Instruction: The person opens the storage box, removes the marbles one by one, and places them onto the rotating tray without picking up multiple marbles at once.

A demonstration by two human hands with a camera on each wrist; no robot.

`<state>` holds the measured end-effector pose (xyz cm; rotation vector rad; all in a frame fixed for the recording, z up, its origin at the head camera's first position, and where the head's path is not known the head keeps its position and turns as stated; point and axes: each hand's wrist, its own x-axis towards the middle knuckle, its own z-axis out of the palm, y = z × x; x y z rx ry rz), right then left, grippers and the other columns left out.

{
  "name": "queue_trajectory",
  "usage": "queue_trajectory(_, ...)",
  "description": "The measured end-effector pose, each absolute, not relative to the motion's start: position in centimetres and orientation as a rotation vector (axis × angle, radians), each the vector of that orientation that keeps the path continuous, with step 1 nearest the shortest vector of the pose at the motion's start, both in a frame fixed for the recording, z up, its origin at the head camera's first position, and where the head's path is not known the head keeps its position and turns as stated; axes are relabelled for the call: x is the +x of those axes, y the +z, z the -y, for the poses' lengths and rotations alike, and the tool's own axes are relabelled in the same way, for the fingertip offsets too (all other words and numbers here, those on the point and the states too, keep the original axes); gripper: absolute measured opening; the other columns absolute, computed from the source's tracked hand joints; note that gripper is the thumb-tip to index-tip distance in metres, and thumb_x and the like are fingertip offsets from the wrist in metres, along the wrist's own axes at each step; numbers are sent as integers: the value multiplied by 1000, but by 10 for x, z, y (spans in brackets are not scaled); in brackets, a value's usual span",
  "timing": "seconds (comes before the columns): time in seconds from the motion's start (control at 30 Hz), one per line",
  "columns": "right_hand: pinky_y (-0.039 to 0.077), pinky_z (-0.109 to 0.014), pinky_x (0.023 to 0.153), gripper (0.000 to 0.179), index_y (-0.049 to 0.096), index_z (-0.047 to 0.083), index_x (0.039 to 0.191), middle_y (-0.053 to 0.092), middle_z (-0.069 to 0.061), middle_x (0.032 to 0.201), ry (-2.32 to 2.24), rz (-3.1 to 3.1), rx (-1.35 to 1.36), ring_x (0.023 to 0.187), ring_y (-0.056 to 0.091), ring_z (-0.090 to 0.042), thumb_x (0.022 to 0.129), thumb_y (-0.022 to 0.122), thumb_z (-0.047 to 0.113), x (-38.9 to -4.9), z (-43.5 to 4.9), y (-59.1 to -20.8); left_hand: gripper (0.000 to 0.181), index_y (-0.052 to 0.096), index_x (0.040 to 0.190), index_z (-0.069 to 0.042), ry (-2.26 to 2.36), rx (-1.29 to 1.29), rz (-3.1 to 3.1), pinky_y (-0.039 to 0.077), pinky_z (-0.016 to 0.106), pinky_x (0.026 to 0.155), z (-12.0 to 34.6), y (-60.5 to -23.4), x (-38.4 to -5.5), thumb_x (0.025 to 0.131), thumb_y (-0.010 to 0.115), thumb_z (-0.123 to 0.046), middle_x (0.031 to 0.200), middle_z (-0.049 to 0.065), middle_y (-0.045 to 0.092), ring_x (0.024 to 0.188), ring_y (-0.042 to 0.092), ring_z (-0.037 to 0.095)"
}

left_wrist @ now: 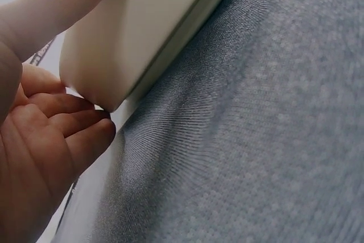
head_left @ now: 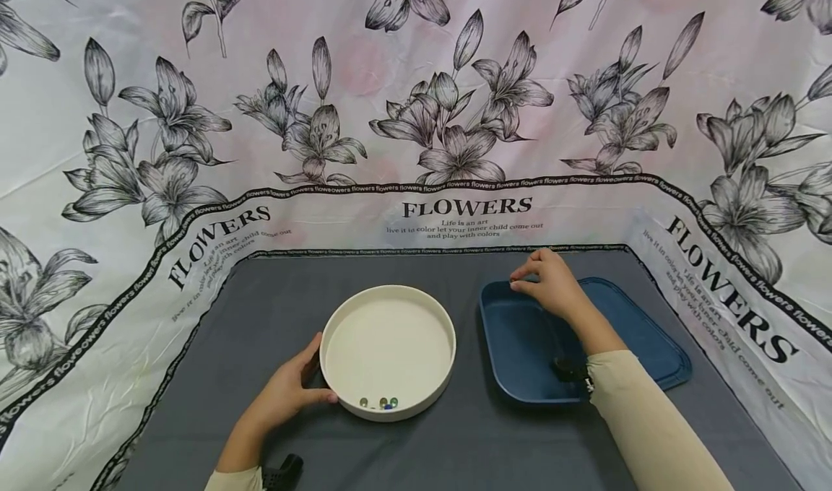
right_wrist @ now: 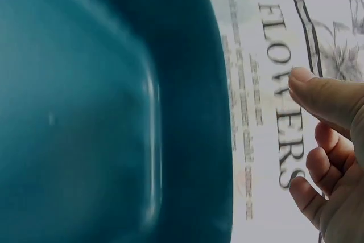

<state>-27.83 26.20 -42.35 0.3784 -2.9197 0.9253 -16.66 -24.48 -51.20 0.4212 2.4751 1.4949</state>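
Observation:
My left hand (head_left: 290, 392) holds a round cream tray (head_left: 390, 346) at its left side. The thumb lies against the near rim and the fingers (left_wrist: 74, 112) curl at the outer wall and lower edge. Several small glass marbles (head_left: 383, 403) sit together inside, by the near wall. Over the far left part of a deep blue tray (head_left: 494, 346) hovers my right hand (head_left: 549, 281), thumb and forefinger close together. Whether something small sits between those fingertips I cannot tell. In the right wrist view the other fingers (right_wrist: 318, 166) are loosely bent, apart from the blue rim.
A flatter blue piece (head_left: 640, 332) with rounded corners lies at the blue tray's right, partly hidden by my right arm. Grey cloth (head_left: 279, 289) covers the table. A white flower-printed cloth (head_left: 468, 220) borders it and rises behind.

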Motion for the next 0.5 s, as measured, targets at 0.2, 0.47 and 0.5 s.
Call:
queue_trajectory(0.2, 37, -44, 83, 21, 79, 7, 111, 47, -10, 112, 994, 2858, 473, 105, 42, -29, 94, 77, 19, -274, -230, -425, 125, 13, 165, -5, 1499, 421, -2499, 35, 48, 117, 247, -512, -167, 73, 93, -32, 170, 16, 16, 151, 30, 35)
queue_trajectory(0.47, 32, -43, 80, 18, 81, 11, 107, 42, -6, 100, 981, 2848, 607, 98, 38, -26, 92, 78, 21, -271, -187, -423, 125, 12, 165, -4, 1494, 445, -2497, 35, 49, 117, 248, -514, -168, 74, 93, -32, 170, 16, 17, 151, 31, 36)
queue_trajectory(0.5, 33, -42, 80, 17, 81, 11, 106, 42, -5, 100, 984, 2844, 619, 98, 37, -24, 92, 79, 21, -270, -182, -423, 125, 12, 165, -4, 1497, 438, -2493, 35, 49, 117, 248, -515, -168, 74, 93, -31, 170, 16, 17, 151, 31, 36)
